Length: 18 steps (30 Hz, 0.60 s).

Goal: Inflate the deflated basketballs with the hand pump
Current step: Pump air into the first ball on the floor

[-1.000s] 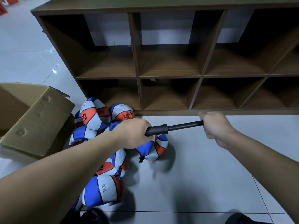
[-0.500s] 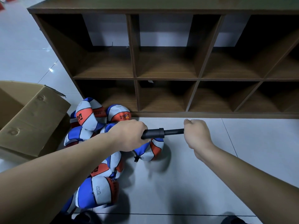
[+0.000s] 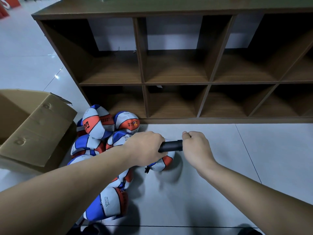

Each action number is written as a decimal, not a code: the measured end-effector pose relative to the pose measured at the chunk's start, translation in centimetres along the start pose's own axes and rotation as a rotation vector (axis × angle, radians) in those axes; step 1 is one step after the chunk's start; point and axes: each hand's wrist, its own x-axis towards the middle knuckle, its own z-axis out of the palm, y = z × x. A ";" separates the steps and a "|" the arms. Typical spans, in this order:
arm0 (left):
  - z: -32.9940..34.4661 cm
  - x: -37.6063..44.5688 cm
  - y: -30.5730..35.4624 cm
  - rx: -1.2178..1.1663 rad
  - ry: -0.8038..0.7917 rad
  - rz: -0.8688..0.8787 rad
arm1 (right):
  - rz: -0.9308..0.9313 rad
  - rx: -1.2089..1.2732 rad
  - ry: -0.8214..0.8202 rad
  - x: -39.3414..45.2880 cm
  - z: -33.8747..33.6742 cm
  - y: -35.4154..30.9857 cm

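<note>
**Pump stroke at full compression**

The hand pump (image 3: 171, 146) is held level above the floor (image 3: 237, 167). Its barrel is gripped by the left hand (image 3: 145, 148); the right hand (image 3: 194, 146) is curled tight round the handle, pressed up against the barrel end. A limp basketball (image 3: 162, 162) sits directly beneath, beside the heap of deflated basketballs (image 3: 101, 133). Step judged: inflating. Next, the handle is to be drawn out while the barrel is kept steady.
</note>
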 end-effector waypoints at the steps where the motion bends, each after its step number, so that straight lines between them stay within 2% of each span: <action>1: 0.0 0.0 0.0 -0.002 -0.003 0.000 | -0.003 -0.002 -0.006 -0.1 0.1 0.0; 10: -0.2 0.2 -0.4 -0.036 -0.013 0.012 | 0.027 0.026 -0.147 1.4 -0.7 0.1; 14: -0.3 0.6 -0.8 -0.057 -0.008 -0.011 | 0.053 0.054 -0.126 2.7 -2.1 0.1; 18: -1.1 0.3 -2.3 -0.054 -0.034 -0.060 | 0.155 0.162 -0.082 4.6 -5.7 0.8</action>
